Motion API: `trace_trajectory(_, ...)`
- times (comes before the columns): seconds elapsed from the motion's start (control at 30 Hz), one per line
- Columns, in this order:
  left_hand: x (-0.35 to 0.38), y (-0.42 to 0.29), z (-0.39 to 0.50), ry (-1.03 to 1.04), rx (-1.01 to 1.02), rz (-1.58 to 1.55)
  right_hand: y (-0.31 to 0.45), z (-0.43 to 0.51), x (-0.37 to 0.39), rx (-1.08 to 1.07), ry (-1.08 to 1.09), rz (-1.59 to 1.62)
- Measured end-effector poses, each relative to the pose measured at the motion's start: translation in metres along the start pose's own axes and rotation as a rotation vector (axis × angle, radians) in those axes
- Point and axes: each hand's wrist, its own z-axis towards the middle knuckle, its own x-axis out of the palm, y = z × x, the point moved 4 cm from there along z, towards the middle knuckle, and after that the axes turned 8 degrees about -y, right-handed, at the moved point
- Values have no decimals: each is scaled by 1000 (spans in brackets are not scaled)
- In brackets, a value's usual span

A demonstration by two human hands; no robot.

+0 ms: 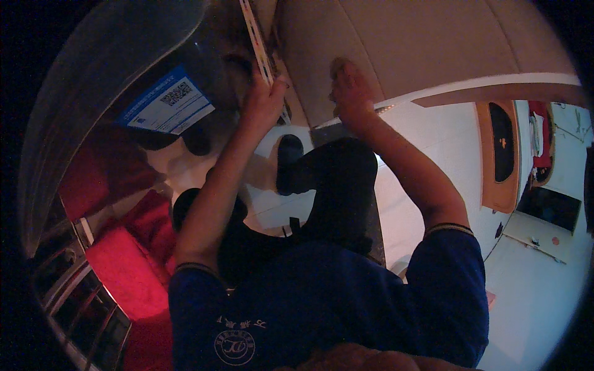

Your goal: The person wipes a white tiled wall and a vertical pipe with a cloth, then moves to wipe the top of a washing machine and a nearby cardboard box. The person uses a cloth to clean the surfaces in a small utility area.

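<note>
My left hand (267,99) is closed around the lower part of a long, narrow pale strip (255,39) with dark and red marks. The strip slants up to the top edge of the view. To its right, my right hand (355,90) reaches over a large brown panel (431,41) with seam lines, fingers bent towards its surface. A brownish patch shows at those fingertips; whether it is an object or a reflection is unclear. A dark glossy panel (102,60) stands left of my left hand, bearing a blue and white printed label (169,104).
My bent knee (348,162) and a dark shoe (290,150) are below my hands. Red cloth (130,273) covers something at the left. Pale floor tiles (274,208) lie between my legs. An orange-brown framed piece (492,185) and a dark rectangular panel (547,208) are at the right.
</note>
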Motion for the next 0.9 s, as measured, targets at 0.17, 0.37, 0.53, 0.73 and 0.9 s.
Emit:
trace_trajectory(0.17,-4,6,2,25,46,38,32,-3,58,68,62,139)
trace_trajectory(0.37,-5,2,-2,44,-26,28,60,3,88,-233,241,14)
trace_trajectory(0.53,-11,-1,-5,13,36,59,73,10,89,-391,166,-96)
trace_trajectory(0.73,0,-3,1,105,93,54,52,25,143,-8,-63,128)
trace_trajectory(0.9,-14,11,-8,75,-15,151,14,51,-8,-131,41,23)
